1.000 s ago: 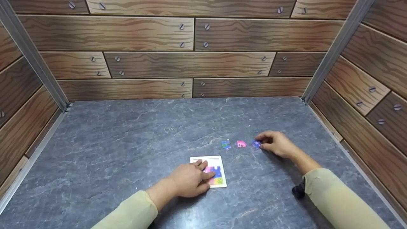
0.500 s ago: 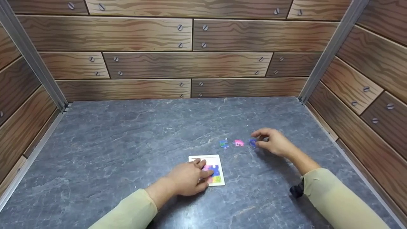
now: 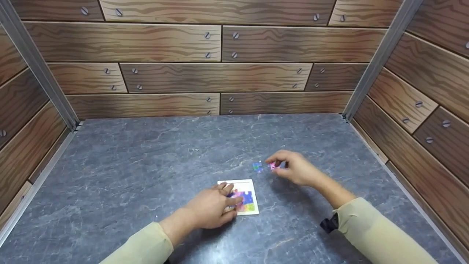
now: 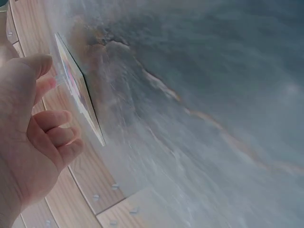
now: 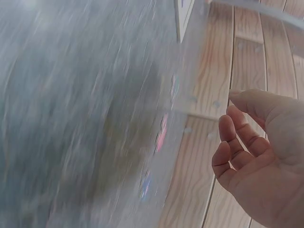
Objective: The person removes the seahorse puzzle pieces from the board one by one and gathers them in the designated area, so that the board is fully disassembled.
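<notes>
My left hand (image 3: 209, 207) rests on the left part of a small white-framed jigsaw puzzle (image 3: 255, 205), fingers spread over its pink, blue and yellow-green pieces. In the left wrist view the puzzle board (image 4: 78, 85) appears edge-on beside my fingertips. My right hand (image 3: 298, 168) hovers over a pink puzzle piece (image 3: 272, 166), thumb and forefinger apart on either side of it, holding nothing. Just left of that lies a blue-green puzzle piece (image 3: 257, 167). A blue-purple puzzle piece (image 5: 145, 185) lies on the table in the right wrist view; my right hand mostly hides it in the head view.
A grey marbled tabletop (image 3: 146, 154) spreads under everything. Wood-print walls (image 3: 168, 77) stand at the back and both sides, with metal posts (image 3: 377, 55) in the corners. A black band (image 3: 329, 223) shows at my right sleeve cuff.
My right hand has let go of the blue-purple piece at the right end of the row and moved left over the pink piece. My left hand has slid slightly left on the puzzle.
</notes>
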`<state>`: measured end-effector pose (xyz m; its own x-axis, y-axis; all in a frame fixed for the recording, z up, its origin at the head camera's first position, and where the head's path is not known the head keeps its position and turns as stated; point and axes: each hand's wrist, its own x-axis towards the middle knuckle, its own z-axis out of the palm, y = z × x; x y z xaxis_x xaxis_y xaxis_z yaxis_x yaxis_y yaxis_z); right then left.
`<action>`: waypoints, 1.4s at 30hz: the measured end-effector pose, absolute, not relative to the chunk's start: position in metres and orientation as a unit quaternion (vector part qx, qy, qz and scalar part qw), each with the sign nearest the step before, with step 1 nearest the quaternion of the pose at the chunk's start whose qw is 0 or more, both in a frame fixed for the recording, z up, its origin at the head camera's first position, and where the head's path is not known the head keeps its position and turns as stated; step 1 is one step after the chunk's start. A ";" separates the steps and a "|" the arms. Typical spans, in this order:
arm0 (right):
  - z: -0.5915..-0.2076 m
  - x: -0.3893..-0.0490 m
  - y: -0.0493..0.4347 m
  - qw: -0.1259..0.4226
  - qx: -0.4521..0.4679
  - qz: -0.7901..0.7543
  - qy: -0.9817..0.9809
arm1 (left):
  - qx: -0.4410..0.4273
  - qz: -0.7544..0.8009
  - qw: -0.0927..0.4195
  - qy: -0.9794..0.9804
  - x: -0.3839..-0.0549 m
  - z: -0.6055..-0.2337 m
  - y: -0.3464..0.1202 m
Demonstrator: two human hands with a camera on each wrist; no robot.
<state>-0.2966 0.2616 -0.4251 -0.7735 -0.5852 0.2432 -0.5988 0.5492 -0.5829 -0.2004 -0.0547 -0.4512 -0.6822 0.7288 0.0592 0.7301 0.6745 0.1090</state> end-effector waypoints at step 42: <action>-0.460 -0.286 0.160 -0.167 0.411 0.322 -0.837 | -0.422 -0.042 -0.019 -0.906 -0.194 -0.459 -0.089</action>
